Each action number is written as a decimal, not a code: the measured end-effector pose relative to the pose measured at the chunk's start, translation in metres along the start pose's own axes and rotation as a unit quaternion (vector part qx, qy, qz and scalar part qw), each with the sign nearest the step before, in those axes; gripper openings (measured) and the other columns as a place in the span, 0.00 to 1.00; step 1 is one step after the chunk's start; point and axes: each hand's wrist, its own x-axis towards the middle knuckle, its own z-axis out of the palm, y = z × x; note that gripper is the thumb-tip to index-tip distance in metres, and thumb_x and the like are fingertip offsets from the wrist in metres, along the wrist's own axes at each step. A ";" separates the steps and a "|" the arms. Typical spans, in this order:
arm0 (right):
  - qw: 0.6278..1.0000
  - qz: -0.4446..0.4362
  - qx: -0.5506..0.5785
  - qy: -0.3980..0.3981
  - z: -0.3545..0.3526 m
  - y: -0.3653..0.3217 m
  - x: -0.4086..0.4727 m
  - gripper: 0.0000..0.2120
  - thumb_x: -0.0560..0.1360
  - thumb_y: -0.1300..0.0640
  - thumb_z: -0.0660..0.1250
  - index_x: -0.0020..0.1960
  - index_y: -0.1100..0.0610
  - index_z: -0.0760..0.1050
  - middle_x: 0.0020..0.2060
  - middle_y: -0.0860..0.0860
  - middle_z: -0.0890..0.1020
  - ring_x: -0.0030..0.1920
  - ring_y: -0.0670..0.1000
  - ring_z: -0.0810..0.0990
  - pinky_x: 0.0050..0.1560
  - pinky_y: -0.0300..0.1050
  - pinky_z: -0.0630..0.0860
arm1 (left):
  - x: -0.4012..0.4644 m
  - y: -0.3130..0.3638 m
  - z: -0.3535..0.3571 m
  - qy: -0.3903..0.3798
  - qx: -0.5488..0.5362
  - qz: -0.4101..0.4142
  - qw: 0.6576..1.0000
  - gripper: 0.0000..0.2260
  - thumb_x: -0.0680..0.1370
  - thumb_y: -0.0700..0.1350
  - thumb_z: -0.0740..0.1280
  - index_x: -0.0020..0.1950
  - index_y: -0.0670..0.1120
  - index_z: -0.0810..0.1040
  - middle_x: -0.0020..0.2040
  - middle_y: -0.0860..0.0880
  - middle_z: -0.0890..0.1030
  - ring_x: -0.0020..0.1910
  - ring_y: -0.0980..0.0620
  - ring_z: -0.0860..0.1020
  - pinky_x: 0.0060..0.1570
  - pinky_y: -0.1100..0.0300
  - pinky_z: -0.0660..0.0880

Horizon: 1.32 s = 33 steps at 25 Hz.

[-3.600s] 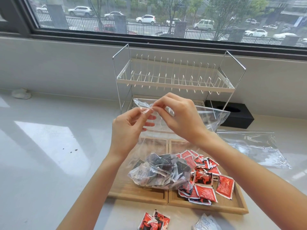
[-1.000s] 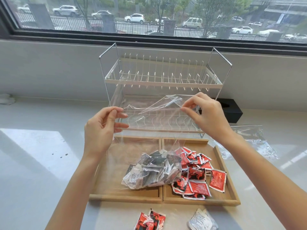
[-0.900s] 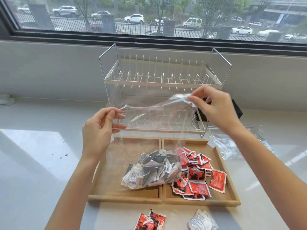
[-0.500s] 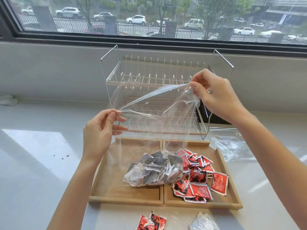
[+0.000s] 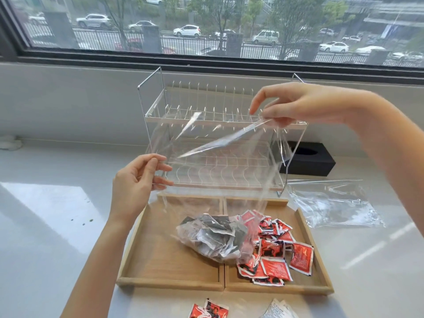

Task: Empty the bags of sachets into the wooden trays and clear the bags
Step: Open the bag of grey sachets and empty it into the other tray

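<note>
Daylight pours in from the window [image 5: 206, 26] along the top, and the scene is bright and evenly lit. A pale sunlit patch lies on the counter [image 5: 46, 214] near its left edge, with a thin bright streak toward the right edge. The clear bag [image 5: 218, 143] catches white glare along its folds. The right hand [image 5: 305, 104] is softened by motion blur (its fingertips most of all). The window frame bows at the corners from the wide lens. Shadows are faint and soft.
</note>
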 end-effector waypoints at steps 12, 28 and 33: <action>0.956 0.043 0.264 0.118 0.127 0.079 -0.025 0.50 0.55 0.26 0.65 0.71 0.42 0.53 0.65 0.42 0.71 0.63 0.41 0.71 0.64 0.45 0.69 | -0.001 -0.005 -0.006 0.012 -0.019 -0.019 1.000 0.10 0.79 0.42 0.57 0.46 0.51 0.77 0.36 0.59 0.84 0.33 0.56 0.83 0.35 0.67 0.79; 0.934 0.187 0.301 0.049 0.234 0.105 -0.032 0.28 0.75 0.50 0.61 0.72 0.48 0.56 0.69 0.46 0.64 0.68 0.45 0.63 0.60 0.38 0.63 | -0.072 -0.119 -0.014 -0.244 0.041 -0.297 0.922 0.63 0.47 0.72 0.72 0.74 0.53 0.45 0.75 0.50 0.58 0.72 0.54 0.61 0.72 0.53 0.59; 0.949 0.182 0.259 -0.011 0.239 0.108 -0.040 0.44 0.64 0.40 0.70 0.72 0.40 0.49 0.65 0.35 0.53 0.67 0.40 0.55 0.68 0.43 0.56 | -0.081 -0.141 0.002 -0.249 0.260 -0.207 0.910 0.33 0.71 0.47 0.70 0.72 0.45 0.59 0.68 0.48 0.69 0.68 0.49 0.67 0.63 0.60 0.63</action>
